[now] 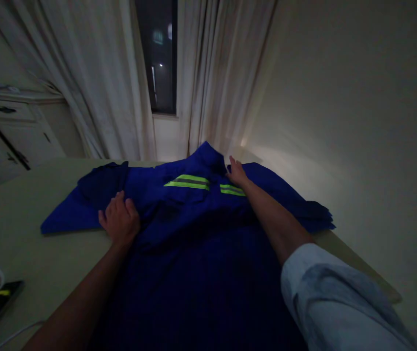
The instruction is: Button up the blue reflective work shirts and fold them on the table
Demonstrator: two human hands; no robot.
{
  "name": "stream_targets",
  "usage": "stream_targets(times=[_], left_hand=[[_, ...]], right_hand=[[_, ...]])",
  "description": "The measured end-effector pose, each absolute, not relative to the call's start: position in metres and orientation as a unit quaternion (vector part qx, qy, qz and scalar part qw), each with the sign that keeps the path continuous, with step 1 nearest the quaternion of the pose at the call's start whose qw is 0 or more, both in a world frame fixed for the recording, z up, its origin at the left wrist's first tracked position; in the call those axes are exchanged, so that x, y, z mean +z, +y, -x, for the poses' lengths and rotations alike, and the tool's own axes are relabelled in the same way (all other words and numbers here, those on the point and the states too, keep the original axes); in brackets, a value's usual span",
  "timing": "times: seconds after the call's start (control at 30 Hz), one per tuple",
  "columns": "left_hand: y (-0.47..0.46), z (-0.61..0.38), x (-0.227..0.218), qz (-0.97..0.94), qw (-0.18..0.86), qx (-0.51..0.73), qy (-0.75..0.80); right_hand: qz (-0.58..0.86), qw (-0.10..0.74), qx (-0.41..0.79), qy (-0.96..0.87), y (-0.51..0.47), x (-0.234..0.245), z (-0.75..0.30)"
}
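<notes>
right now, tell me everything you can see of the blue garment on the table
The blue garment looks like plain cloth, deep blue, darker at the near end. It lies wrinkled on the table, spreading out left and right. A collar-like peak rises at the far end; nearer are two separate yellow-green bands, each with a grey middle stripe. The left hand touches its left part; the right hand is beside that peak, its grip unclear.

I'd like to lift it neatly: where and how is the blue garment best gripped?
Probably by the collar-like peak of the blue garment, pinched from its right side: it juts up beyond the bright strips, its edge free, and the right hand is beside it.
</notes>
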State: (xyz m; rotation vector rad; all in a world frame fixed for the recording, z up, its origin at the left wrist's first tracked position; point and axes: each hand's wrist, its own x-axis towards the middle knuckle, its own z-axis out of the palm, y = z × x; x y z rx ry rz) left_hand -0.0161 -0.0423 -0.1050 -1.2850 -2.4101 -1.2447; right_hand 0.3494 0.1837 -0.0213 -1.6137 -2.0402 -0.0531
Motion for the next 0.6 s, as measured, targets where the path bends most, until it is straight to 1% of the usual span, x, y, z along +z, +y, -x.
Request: stream_targets(times=[0.1, 0.2, 0.3, 0.37, 0.43, 0.5, 0.6], left_hand=[[-0.038, 0.021, -0.112, 0.458, 0.034, -0.319, -0.829], [-0.036, 0.023, -0.118, 0.480, 0.043, -0.247, -0.841], [-0.034, 0.019, -0.119, 0.480, 0.037, -0.218, -0.849], [-0.032, 0.017, -0.118, 0.476, 0.020, -0.209, -0.854], [-0.027, 0.021, -0.118, 0.477, 0.003, -0.195, -0.857], [-0.019, 0.038, -0.118, 0.480, -0.023, -0.167, -0.861], [-0.003, 0.081, -0.121, 0.467, -0.038, -0.133, -0.873]], right_hand=[[0.583, 0.241, -0.019, -0.776, 0.163, -0.048, -0.344], [0.550, 0.196, -0.008, -0.812, 0.136, -0.059, -0.373], [0.611, 0.177, -0.015, -0.772, 0.104, -0.066, -0.432], [0.683, 0.191, -0.050, -0.703, 0.080, -0.077, -0.469], [0.726, 0.210, -0.071, -0.651, 0.057, -0.094, -0.494], [0.724, 0.235, -0.072, -0.645, 0.040, -0.110, -0.503], [0.695, 0.314, -0.098, -0.640, 0.028, -0.119, -0.500]])
